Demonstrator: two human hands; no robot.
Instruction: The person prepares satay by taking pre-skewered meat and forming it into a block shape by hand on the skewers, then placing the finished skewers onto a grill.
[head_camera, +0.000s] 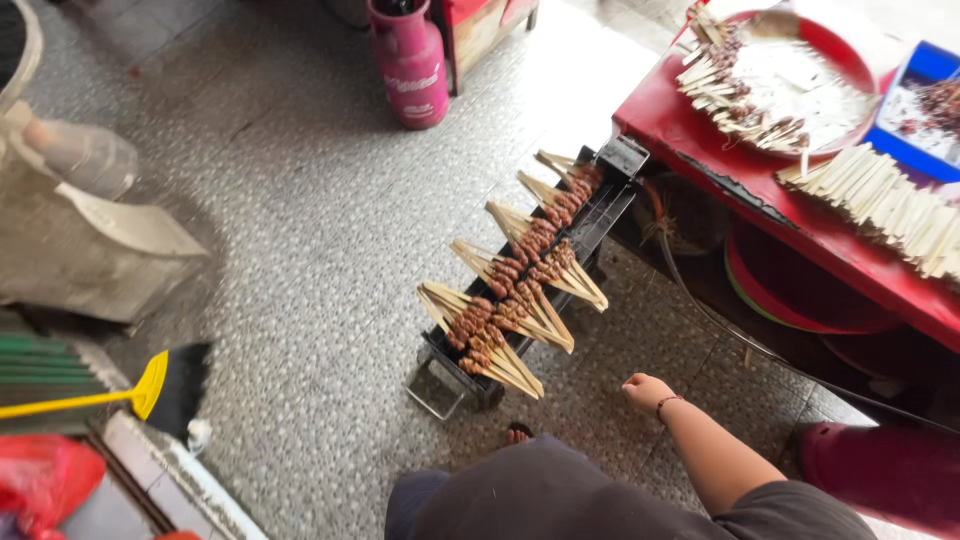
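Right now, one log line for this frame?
right hand: closed fist, empty, hanging beside grill | left hand: out of view | skewers: fanned bundles across grill | table: red, tray of skewers

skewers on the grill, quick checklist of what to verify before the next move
1. Skewers lie in fanned bundles across the grill: ok.
2. Right hand is a closed fist, holding nothing, off the grill: ok.
3. Left hand in view: not ok, it does not show.
4. Meat cooked: cannot tell.
5. Spare sticks lie on the red table: ok.
6. Gas cylinder stands apart from the grill: ok.
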